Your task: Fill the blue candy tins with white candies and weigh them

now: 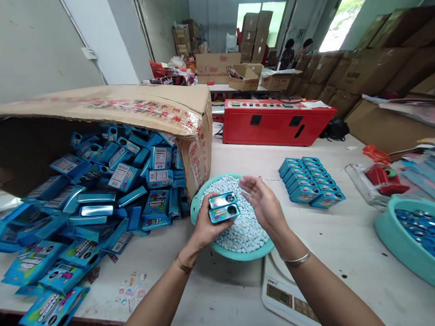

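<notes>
Two small blue candy boxes point(223, 207), each with a dark round hole in its upper end, sit side by side in my left hand point(204, 228). Beneath them is a turquoise basin point(231, 255) filled with small pale blue candies point(240, 235). My right hand point(264, 201) hovers over the basin's right side, fingers apart and slightly curved, with nothing visible in it. Its palm faces the boxes without touching them. To the right, a neat block of blue candy boxes point(310, 182) stands on the white table point(233, 298).
At left, a large cardboard carton point(198, 157) lies open, spilling many blue boxes point(125, 178). A white digital scale point(278, 296) stands beside the basin. A red machine point(277, 122) is behind; another turquoise basin point(390, 238) with blue pieces is at right.
</notes>
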